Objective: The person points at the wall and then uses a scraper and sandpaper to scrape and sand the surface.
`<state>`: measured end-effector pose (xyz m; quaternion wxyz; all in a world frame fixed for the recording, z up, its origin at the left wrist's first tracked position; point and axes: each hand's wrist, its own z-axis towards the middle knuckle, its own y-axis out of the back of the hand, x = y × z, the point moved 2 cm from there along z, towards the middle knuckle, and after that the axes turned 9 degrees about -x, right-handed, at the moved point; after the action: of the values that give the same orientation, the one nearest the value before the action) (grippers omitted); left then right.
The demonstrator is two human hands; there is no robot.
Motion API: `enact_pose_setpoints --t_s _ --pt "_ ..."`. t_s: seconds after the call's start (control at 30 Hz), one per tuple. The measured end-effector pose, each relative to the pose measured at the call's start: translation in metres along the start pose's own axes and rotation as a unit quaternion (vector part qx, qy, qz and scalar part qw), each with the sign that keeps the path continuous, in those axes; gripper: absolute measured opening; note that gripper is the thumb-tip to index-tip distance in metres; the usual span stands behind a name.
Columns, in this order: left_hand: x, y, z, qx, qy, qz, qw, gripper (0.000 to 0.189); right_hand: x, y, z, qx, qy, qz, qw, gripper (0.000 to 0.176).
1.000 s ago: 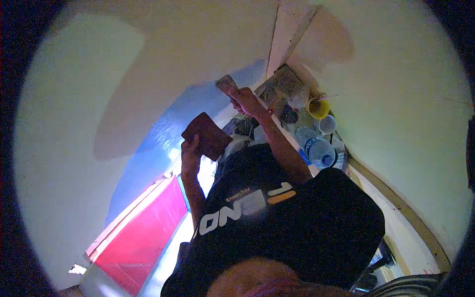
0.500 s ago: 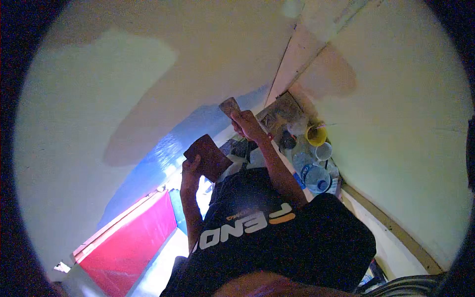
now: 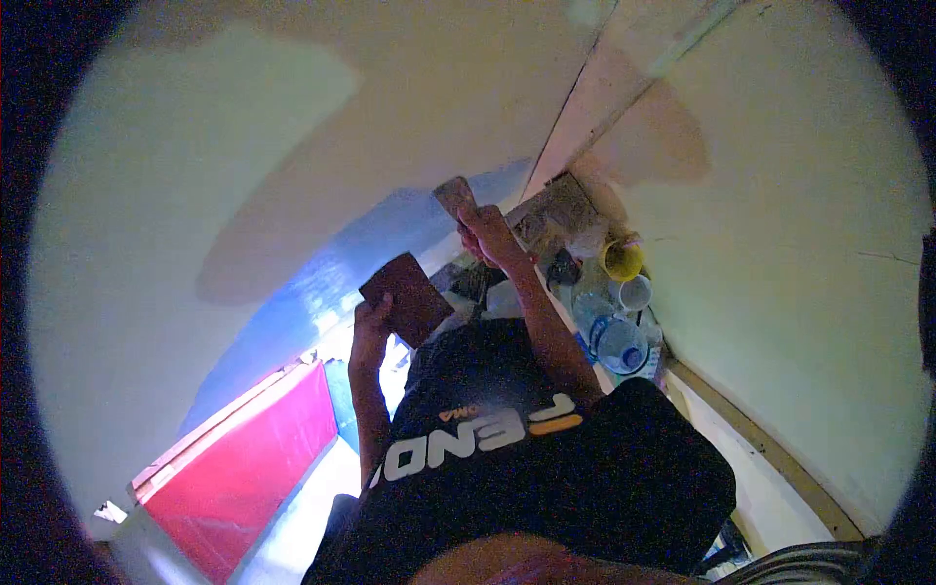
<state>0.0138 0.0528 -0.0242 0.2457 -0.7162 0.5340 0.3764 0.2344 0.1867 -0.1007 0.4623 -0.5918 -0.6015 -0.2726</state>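
Note:
My left hand (image 3: pixel 370 327) grips a dark reddish-brown square board (image 3: pixel 409 292), held up in front of my black shirt. My right hand (image 3: pixel 487 239) is raised higher and is closed on the handle of a small flat-bladed trowel (image 3: pixel 453 195). The blade rests against the pale wall (image 3: pixel 292 146), at the upper edge of a blue patch (image 3: pixel 351 263). The two hands are apart, the board below and left of the blade.
A cluttered ledge to the right holds a yellow cup (image 3: pixel 621 260), a white cup (image 3: pixel 634 291) and a clear plastic bottle (image 3: pixel 619 343). A pale wooden strip (image 3: pixel 585 117) runs up the wall corner. A red panel (image 3: pixel 234 458) lies at the lower left.
The view has shifted, so the wall and ledge sit differently in frame. Both hands keep their grips; the trowel stays at the top edge of the blue patch.

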Motion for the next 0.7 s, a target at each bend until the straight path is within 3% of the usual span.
enact_pose_setpoints --t_s 0.27,0.3,0.43,0.5,0.53,0.6,0.7 --pt "0.012 0.006 -0.001 0.008 0.029 0.031 0.999 0.045 -0.010 0.001 0.006 0.015 -0.005 0.026 1.000 0.056" --pt "0.012 0.003 -0.001 0.014 0.023 -0.043 0.999 0.045 -0.008 0.000 0.006 0.009 0.001 0.024 1.000 0.056" --pt "-0.008 -0.006 -0.014 -0.019 -0.003 0.002 1.000 0.041 0.019 -0.006 0.006 0.012 0.028 0.053 0.998 0.054" --pt "0.009 0.003 -0.017 0.009 0.004 -0.010 1.000 0.042 0.024 -0.014 -0.001 -0.012 0.022 0.058 0.998 0.054" --pt "0.007 0.003 -0.010 0.027 -0.009 -0.020 0.999 0.043 0.017 -0.013 0.001 0.000 0.018 0.060 0.998 0.053" --pt "-0.003 0.005 -0.003 0.002 0.001 0.099 0.995 0.044 0.003 -0.007 0.010 0.027 0.018 0.062 0.998 0.052" --pt "0.002 0.006 -0.008 0.014 -0.012 0.073 0.997 0.046 -0.018 -0.001 0.009 0.005 -0.006 0.057 0.998 0.051"
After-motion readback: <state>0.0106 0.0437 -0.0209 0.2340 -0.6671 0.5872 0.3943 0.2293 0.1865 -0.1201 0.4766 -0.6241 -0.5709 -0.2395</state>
